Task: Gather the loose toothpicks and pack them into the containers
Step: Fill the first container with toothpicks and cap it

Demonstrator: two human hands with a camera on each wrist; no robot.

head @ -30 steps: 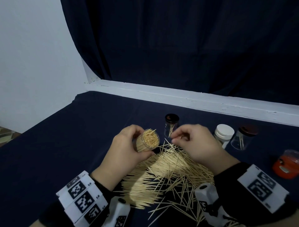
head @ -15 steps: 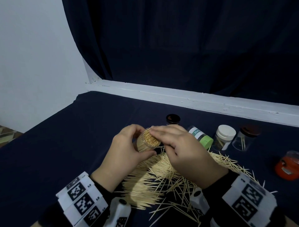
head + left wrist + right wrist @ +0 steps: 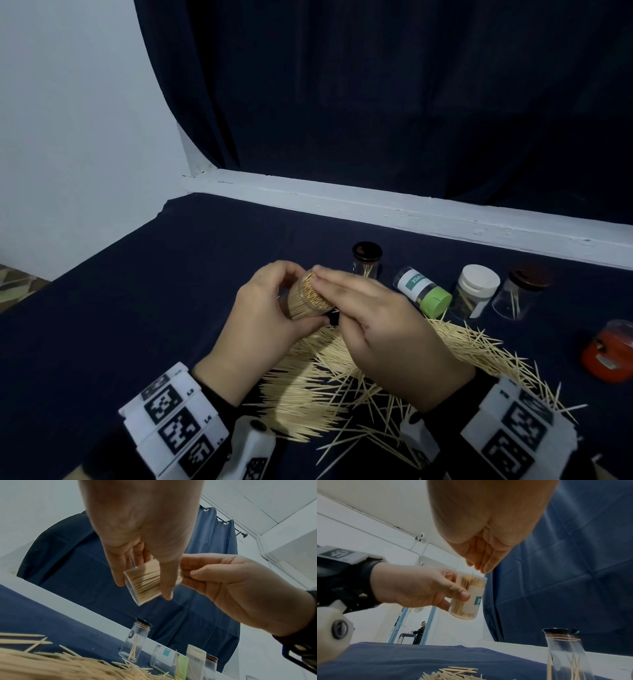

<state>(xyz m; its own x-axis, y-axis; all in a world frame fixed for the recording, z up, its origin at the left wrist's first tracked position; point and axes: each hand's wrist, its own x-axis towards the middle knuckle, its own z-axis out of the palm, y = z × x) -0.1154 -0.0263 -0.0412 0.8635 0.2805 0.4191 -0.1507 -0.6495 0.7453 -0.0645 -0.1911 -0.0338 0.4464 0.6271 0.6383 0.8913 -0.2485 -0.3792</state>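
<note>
Right wrist view, container (image 3: 468, 596) label visible

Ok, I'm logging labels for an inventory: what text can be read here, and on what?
"L3", "L4": on the left wristband, beside its square codes; small, so likely rather than sure.
The green-capped container: print on its teal label band is too blurred to read.
The held toothpick container: teal label patch, unreadable.
Nothing else is legible.
</note>
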